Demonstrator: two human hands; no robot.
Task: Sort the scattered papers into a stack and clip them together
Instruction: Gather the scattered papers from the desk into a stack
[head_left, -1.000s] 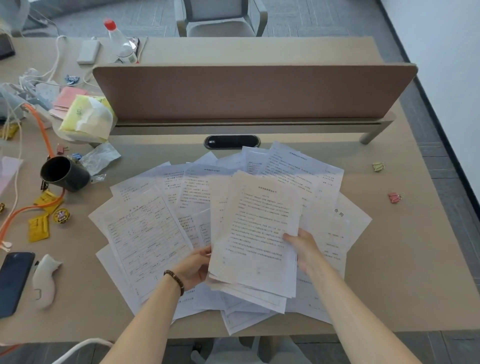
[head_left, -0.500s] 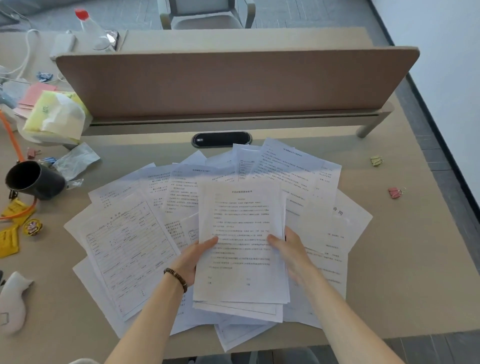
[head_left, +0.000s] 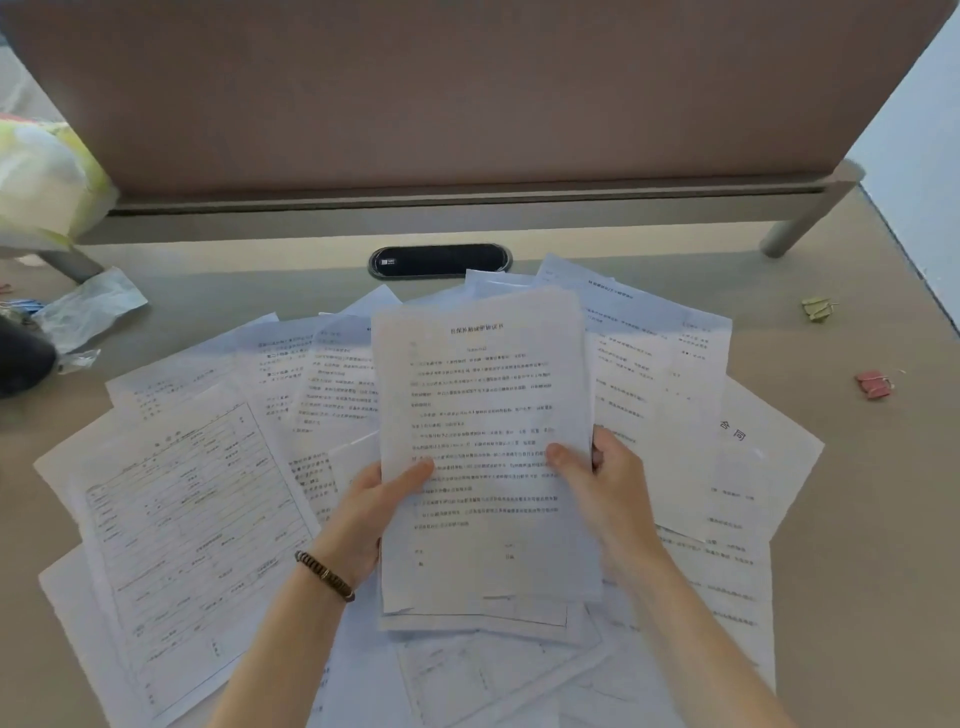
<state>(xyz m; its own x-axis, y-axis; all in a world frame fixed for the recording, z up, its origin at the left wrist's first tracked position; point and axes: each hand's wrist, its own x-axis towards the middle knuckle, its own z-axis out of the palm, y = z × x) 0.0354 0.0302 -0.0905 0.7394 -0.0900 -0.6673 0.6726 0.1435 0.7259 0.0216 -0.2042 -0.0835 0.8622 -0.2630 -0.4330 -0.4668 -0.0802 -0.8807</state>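
Observation:
I hold a small stack of printed papers upright-ish in front of me, above the desk. My left hand grips its left edge with the thumb on the front sheet. My right hand grips the right edge the same way. Many more scattered papers lie fanned over the desk beneath and to both sides. A pink binder clip and a yellow-green binder clip lie on the desk at the right, away from both hands.
A brown divider panel stands along the back of the desk, with a black cable port below it. At the left are a crumpled wrapper, a dark mug and a yellow-white bag.
The held stack has been squared up and raised between both hands, and the view has moved closer and tilted down toward the papers.

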